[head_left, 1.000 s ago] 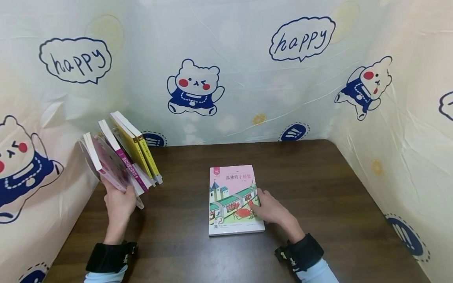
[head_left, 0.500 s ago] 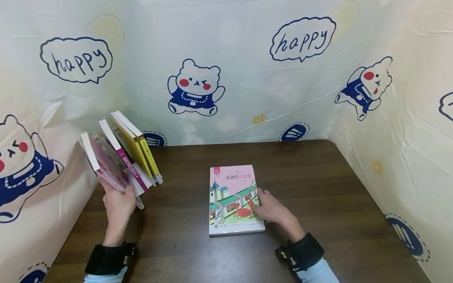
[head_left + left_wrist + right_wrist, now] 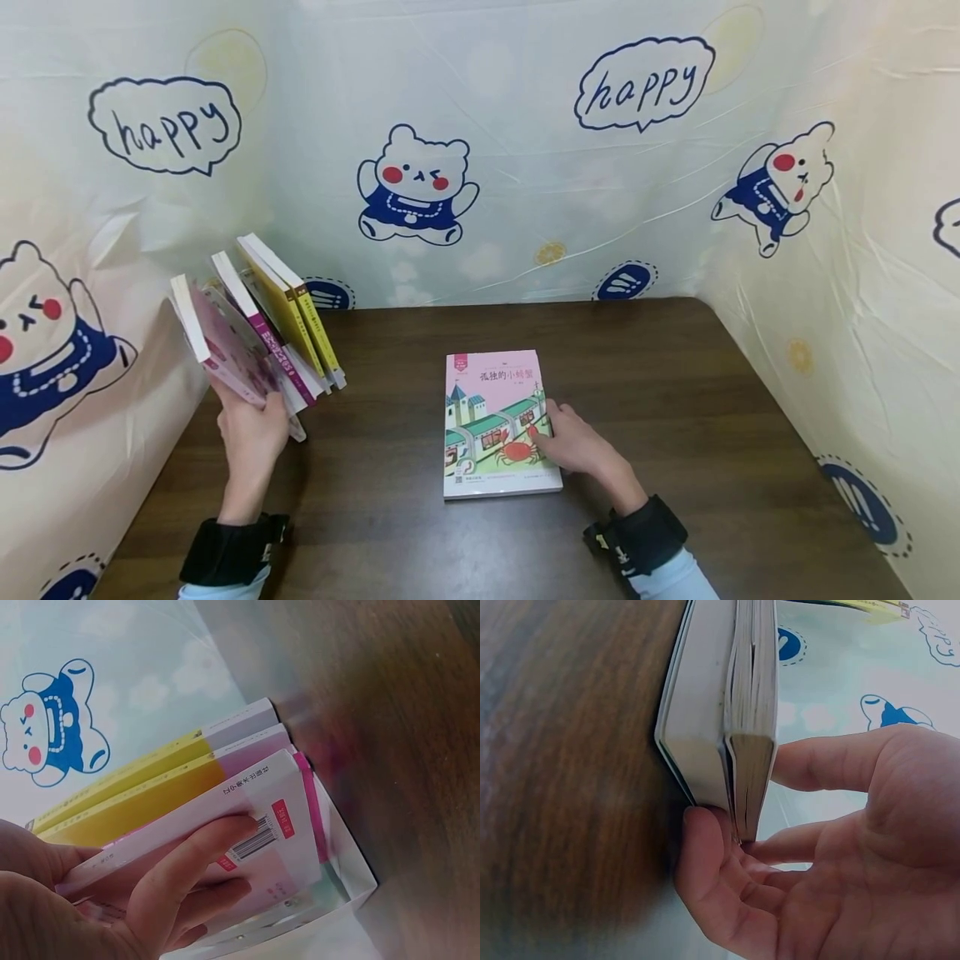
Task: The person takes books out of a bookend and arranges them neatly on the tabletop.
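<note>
At the left, my left hand [image 3: 251,429] grips a pink book [image 3: 228,346] by its lower part, tilted to the left. In the left wrist view, fingers lie across its cover beside a barcode [image 3: 253,838]. It stands in a pale holder [image 3: 351,851] with a magenta-spined book [image 3: 279,357] and two yellow books [image 3: 318,333], all leaning. At the table's middle, my right hand [image 3: 585,446] holds the right edge of a book with a crab on its cover [image 3: 491,396], lying flat. The right wrist view shows a thicker book [image 3: 697,705] under it, thumb and fingers around the edges.
A brown wooden table [image 3: 360,533] carries everything. Pale printed sheeting [image 3: 525,183] with bears and "happy" bubbles rises behind and on both sides. The holder stands near the table's left edge, close to the sheeting.
The pink book in my left hand has tilted slightly further to the left. The right hand and the books at the middle stay where they were.
</note>
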`<action>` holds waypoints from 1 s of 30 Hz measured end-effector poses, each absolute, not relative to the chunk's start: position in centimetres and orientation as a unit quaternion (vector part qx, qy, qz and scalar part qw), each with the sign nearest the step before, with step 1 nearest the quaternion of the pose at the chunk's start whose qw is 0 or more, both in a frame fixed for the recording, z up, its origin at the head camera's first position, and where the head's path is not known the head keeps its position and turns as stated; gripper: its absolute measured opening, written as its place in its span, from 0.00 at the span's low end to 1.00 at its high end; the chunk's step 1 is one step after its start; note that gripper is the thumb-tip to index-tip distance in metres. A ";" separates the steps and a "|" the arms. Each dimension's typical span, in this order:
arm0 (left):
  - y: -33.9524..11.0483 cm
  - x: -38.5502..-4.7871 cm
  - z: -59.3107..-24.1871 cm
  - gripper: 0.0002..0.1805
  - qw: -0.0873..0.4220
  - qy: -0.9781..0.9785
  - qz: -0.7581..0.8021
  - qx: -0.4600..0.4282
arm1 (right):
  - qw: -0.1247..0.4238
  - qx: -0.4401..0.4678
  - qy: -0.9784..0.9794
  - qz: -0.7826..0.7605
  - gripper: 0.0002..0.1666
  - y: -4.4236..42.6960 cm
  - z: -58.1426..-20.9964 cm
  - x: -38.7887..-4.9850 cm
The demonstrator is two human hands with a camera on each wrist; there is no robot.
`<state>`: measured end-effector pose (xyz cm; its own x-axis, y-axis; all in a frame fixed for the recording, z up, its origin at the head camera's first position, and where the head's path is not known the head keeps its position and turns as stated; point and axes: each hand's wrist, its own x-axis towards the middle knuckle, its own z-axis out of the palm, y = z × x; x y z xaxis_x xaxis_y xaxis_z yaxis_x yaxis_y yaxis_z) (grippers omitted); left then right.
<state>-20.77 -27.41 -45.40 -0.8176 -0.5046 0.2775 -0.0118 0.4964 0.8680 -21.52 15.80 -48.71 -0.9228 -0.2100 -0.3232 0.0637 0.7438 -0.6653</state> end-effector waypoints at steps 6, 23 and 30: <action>-27.3 -20.7 -45.0 0.51 0.263 -0.828 -0.468 0.160 | 0.189 -0.039 0.915 -0.354 0.46 15.8 -48.6 -21.6; -26.8 -19.5 -44.2 0.47 0.269 -0.829 -0.464 0.157 | 0.189 -0.037 0.911 -0.364 0.47 15.8 -48.7 -21.3; -26.7 -19.2 -44.1 0.45 0.277 -0.831 -0.457 0.157 | 0.187 -0.037 0.911 -0.365 0.47 15.8 -48.6 -21.2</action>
<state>-19.23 -26.72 -44.06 -0.7978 -0.5134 0.3162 -0.0082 0.5336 0.8457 -21.24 15.78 -48.63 -0.9272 -0.2043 -0.3140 0.0690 0.7307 -0.6792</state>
